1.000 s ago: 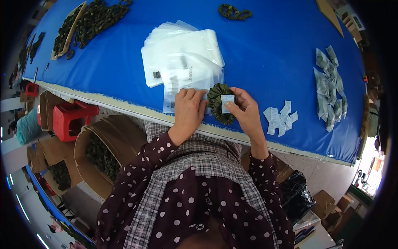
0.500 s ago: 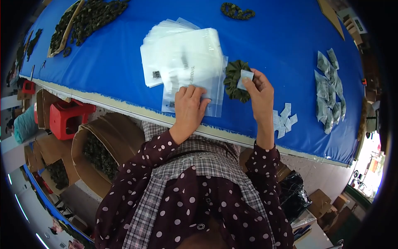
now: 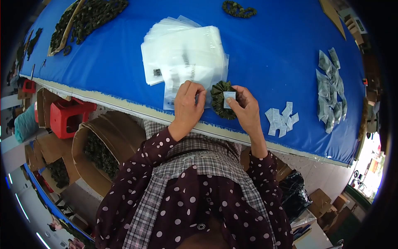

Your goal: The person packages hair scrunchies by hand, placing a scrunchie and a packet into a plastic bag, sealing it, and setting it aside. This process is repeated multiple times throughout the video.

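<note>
My right hand (image 3: 247, 108) pinches a dark green scrunchie (image 3: 218, 89) with a small white label (image 3: 229, 99) under the thumb. The scrunchie is upright beside my left hand (image 3: 190, 103), close to the table's front edge. My left hand is closed, thumb against curled fingers, at the lower end of the top clear plastic bag (image 3: 174, 85). That bag lies over a fanned stack of frosted bags (image 3: 182, 39), and its nearest edge is partly hidden by the hand. Loose white labels (image 3: 283, 120) lie right of my right hand.
Packed pouches (image 3: 329, 89) lie on the right of the blue table (image 3: 273, 50). A few scrunchies (image 3: 238, 10) sit at the back, and a dark green heap (image 3: 99, 18) at the far left. Below stand a red stool (image 3: 62, 120) and a cardboard box (image 3: 118, 130).
My right hand has brought the scrunchie and label left and down, close to my left hand. My left fingers have drawn together at the bag, whose near end has shifted.
</note>
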Demonstrator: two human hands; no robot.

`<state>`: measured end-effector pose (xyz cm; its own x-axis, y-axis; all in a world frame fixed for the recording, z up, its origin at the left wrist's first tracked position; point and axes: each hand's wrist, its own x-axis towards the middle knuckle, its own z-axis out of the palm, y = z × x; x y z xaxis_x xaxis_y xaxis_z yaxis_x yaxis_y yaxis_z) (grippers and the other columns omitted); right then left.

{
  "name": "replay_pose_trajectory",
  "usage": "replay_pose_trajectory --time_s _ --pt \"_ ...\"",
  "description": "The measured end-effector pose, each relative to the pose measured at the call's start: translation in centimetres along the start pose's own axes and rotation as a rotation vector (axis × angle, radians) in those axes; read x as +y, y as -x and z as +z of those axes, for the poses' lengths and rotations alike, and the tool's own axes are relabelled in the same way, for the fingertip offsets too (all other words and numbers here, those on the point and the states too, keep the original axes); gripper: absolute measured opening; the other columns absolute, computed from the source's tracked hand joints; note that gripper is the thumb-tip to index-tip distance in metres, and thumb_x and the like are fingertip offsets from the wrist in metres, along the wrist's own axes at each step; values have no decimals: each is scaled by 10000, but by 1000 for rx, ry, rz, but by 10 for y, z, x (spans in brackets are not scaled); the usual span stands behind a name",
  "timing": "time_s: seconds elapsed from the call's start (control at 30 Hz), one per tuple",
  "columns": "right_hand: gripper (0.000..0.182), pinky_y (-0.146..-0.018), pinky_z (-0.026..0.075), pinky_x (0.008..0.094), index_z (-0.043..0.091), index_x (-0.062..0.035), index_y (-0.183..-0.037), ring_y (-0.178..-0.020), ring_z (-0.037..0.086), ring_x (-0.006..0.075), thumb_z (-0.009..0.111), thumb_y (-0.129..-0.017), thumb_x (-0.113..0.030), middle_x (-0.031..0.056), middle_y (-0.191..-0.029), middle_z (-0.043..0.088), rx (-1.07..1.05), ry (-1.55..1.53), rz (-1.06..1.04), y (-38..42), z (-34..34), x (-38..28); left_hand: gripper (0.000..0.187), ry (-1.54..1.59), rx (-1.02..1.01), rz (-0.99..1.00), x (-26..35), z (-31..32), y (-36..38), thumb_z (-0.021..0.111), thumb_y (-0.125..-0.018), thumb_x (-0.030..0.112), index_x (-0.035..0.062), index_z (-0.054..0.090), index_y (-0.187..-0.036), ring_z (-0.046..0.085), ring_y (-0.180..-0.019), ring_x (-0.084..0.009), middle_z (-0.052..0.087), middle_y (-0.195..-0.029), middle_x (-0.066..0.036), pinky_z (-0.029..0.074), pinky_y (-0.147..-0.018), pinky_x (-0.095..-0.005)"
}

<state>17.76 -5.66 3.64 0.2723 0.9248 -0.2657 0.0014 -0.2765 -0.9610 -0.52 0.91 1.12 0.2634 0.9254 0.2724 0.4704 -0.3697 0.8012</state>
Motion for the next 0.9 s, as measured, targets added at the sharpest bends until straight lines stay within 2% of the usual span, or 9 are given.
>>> replay_pose_trajectory --time_s 0.13,0.33,0.47,0.5,0.63,0.67,0.8,0.9 --pt "524 -800 489 271 554 -5 -1371 -836 563 158 713 -873 -27 123 -1188 626 -86 548 -237 -1 0 -12 139 44 10 167 0 -2 1 687 -801 -1 60 604 -895 505 -745 -257 556 -867 -56 432 -721 -357" --pt "632 -788 484 283 502 -49 -1426 -810 533 174 727 -837 -18 114 -1157 583 10 622 -389 -12 13 -25 151 -9 -4 376 -6 -7 -2 691 -802 2 55 618 -922 522 -773 -245 573 -897 -57 434 -734 -336" --pt "660 -788 482 274 461 -49 -1447 -812 531 158 725 -843 -16 96 -1108 602 -188 467 -266 -35 14 -25 160 -4 -19 473 -10 -8 -9 695 -810 28 62 623 -949 540 -856 -255 590 -971 -62 431 -803 -352" --pt "660 -788 482 274 461 -49 -1447 -812 531 158 725 -843 -16 96 -1108 602 -187 468 -268 -36 14 -25 160 -4 -18 475 -10 -8 -10 695 -810 28 62 623 -949 540 -856 -255 590 -971 -62 431 -803 -352" --pt "591 -806 488 262 497 -25 -1404 -827 551 146 718 -856 -9 107 -1165 635 -181 223 -26 -38 15 -19 276 -84 78 413 -8 -10 -3 686 -818 42 58 605 -1081 537 -937 -283 588 -1034 -90 405 -869 -371" --pt "591 -806 488 262 497 -25 -1404 -827 551 146 718 -856 -9 107 -1165 635 -179 225 -26 -37 14 -16 276 -82 79 414 -5 -9 1 686 -818 42 58 605 -1081 537 -937 -283 588 -1034 -90 405 -869 -371" --pt "534 -796 487 237 525 -6 -1369 -844 572 127 713 -869 -8 110 -1176 650 -95 -69 -41 -32 11 5 421 -352 175 111 13 0 18 671 -820 48 48 549 -1224 518 -976 -297 567 -1056 -109 377 -904 -381" --pt "507 -798 489 232 538 -4 -1351 -855 584 126 709 -873 -8 104 -1158 649 -74 -98 -40 -29 9 10 482 -360 87 93 15 1 12 664 -818 30 34 511 -1275 523 -950 -283 565 -1009 -102 369 -906 -368"
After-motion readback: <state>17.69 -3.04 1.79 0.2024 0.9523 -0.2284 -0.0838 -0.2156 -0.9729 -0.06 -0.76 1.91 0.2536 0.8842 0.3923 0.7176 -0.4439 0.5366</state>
